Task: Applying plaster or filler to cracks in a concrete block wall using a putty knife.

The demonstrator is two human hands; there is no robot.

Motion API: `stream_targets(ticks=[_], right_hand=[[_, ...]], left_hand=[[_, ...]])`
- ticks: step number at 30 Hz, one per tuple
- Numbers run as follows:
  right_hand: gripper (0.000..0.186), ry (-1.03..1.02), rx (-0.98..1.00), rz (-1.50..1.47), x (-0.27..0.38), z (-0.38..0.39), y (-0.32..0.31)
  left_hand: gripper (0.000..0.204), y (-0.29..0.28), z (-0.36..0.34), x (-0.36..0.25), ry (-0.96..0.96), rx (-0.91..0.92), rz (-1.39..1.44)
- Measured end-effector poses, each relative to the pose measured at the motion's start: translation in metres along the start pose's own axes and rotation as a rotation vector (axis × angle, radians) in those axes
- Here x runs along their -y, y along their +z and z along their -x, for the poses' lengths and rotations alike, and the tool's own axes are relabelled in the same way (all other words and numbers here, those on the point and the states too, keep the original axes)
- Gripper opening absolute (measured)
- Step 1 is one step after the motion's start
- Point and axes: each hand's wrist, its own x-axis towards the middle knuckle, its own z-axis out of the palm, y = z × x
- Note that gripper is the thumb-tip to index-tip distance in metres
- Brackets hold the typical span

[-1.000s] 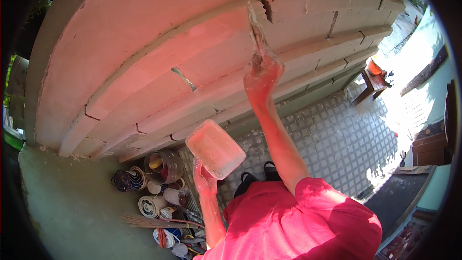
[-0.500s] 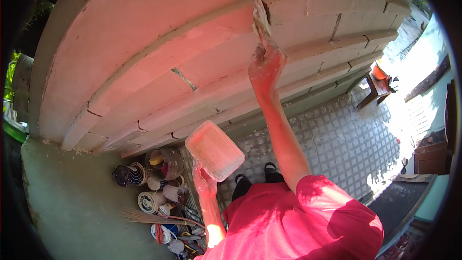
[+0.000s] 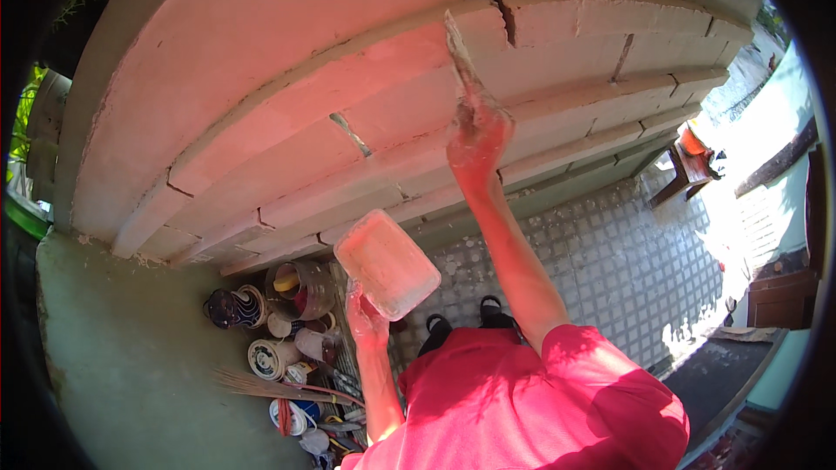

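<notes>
1. Here's the curved wall (image 3: 261,26): upper ridge (image 3: 348,74) looks smooth leftward, but a dark crack (image 3: 505,19) and lower slot (image 3: 350,134) seem unfilled
2. Rectangular tray (image 3: 389,265), below the wall, lower-left edge gripped by the left hand (image 3: 367,319)
3. Right hand (image 3: 482,137) clasps a pale-smeared spatula (image 3: 461,52), arm outstretched, tip over the ridge, contact unclear

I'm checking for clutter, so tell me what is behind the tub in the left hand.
Around the tub, the wall shows to its upper left and the tiled floor to its right. Whatever lies directly behind is covered, so I cannot tell.
</notes>
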Motion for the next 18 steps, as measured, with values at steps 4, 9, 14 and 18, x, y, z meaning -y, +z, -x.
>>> stream_targets(ticks=[4,9,14,18], right_hand=[[0.054,-0.234,0.018,0.086,-0.003,0.019,0.045],[0.056,-0.244,0.049,-0.004,0.011,0.04,0.058],[0.038,-0.105,0.096,-0.159,0.033,0.022,0.031],[0.025,-0.042,0.029,-0.346,0.013,-0.016,0.018]], left_hand=[[0.043,-0.005,-0.004,-0.008,-0.007,0.005,-0.017],[0.042,-0.017,-0.007,-0.017,-0.018,0.014,-0.006],[0.041,-0.034,-0.015,-0.028,-0.017,0.03,0.008],[0.041,-0.038,-0.026,-0.036,-0.034,0.069,0.012]])
